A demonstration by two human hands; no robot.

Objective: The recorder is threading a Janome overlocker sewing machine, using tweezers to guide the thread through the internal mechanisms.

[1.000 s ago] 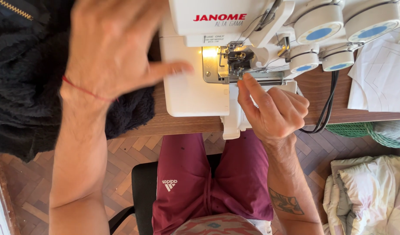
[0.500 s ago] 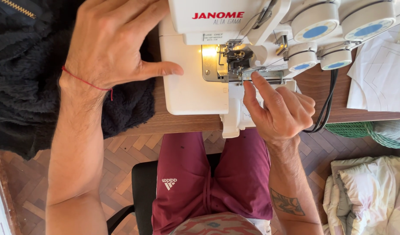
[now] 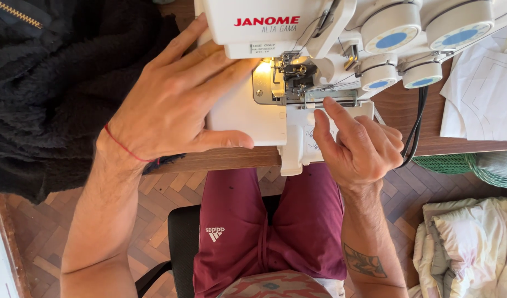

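A white overlock sewing machine (image 3: 264, 25) stands on a wooden table (image 3: 226, 159), with its lamp lit over the needle and presser foot (image 3: 295, 74). My left hand (image 3: 179, 102) lies flat and spread on the machine's left bed, its fingertips near the lit needle area and its thumb along the front edge. It holds nothing. My right hand (image 3: 358, 146) rests on the machine's front cover (image 3: 297, 143), with the index finger and thumb touching the small metal plate just below the presser foot.
Black fleecy fabric (image 3: 44, 94) with a zip is heaped on the table at the left. White paper sheets (image 3: 482, 94) lie at the right, beside black cables (image 3: 416, 127). A green wicker basket (image 3: 457, 165) and pale bundled cloth (image 3: 468, 243) sit on the parquet floor.
My left hand has dropped from hovering above the fabric and moved right onto the machine bed. My right hand has shifted slightly, its index finger now on the plate under the presser foot.
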